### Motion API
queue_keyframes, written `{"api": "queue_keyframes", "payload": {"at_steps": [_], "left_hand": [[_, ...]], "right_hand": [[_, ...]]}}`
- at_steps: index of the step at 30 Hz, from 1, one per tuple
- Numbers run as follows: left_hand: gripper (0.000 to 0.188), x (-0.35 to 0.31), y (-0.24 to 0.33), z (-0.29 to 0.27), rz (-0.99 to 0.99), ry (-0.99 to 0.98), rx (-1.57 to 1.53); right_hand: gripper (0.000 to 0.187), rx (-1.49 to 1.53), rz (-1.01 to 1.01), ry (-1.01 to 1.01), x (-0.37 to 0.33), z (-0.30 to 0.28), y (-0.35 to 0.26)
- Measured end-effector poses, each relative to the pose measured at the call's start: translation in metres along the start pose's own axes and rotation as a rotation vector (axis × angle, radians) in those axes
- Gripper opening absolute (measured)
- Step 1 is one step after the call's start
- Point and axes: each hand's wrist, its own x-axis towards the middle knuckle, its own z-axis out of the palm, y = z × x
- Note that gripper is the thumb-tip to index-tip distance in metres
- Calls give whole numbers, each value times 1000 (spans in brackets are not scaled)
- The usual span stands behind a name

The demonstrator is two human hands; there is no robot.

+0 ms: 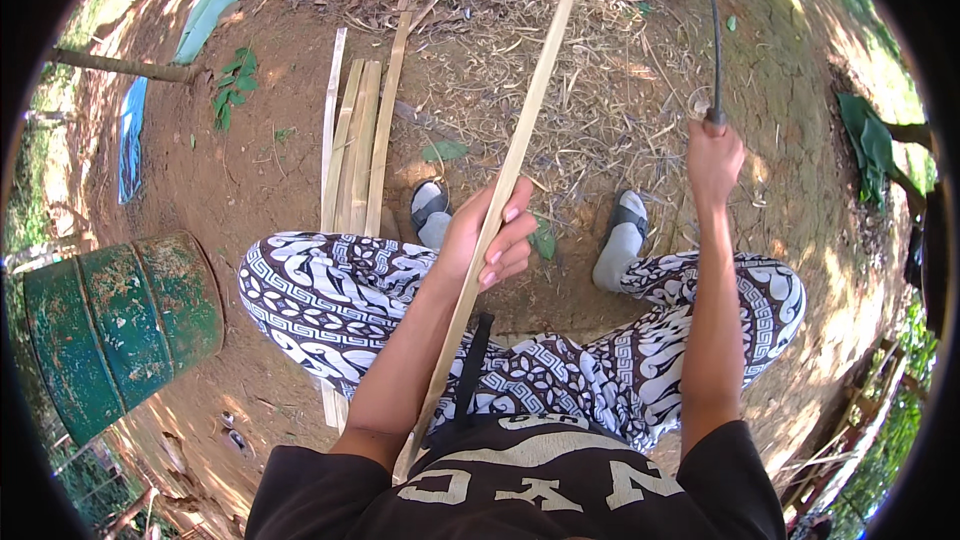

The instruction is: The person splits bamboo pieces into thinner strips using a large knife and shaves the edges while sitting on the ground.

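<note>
A long, pale bamboo strip (543, 80) slants from beside my left upper arm, across my lap and up past the top edge. My left hand (485, 245) grips it around the middle, fingers curled at its right side. Off to the right, my right hand (714, 162) is closed round the handle of a long knife (716, 35), whose thin dark blade is seen nearly edge-on and points away from me. The handle is mostly hidden in the fist. The blade and the strip are well apart.
Several split bamboo strips (356, 155) lie on the ground beyond my left knee, passing under that leg. Curled shavings (560, 90) cover the soil ahead of my sandalled feet (622, 230). A rusty green drum (125, 325) lies at the left, below a thin wooden pole (125, 65).
</note>
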Motion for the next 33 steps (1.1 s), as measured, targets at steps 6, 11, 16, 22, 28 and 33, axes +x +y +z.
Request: {"api": "queue_keyframes", "payload": {"at_steps": [6,11,16,22,28,33], "left_hand": [[42,12,6,1,149,331,639],[44,7,4,13,92,389,843],[39,8,-1,16,120,450,990],[37,6,1,15,95,469,977],[41,0,3,15,73,446,892],[53,7,8,6,106,339,589]], "right_hand": [[15,162,-382,-413,-88,-5,-58],[17,152,-767,-380,-117,11,-62],[20,40,-787,-360,-117,15,-61],[17,-162,-647,-340,-74,28,-34],[21,-277,65,-10,4,10,2],[21,167,-48,-15,-23,0,-16]]}}
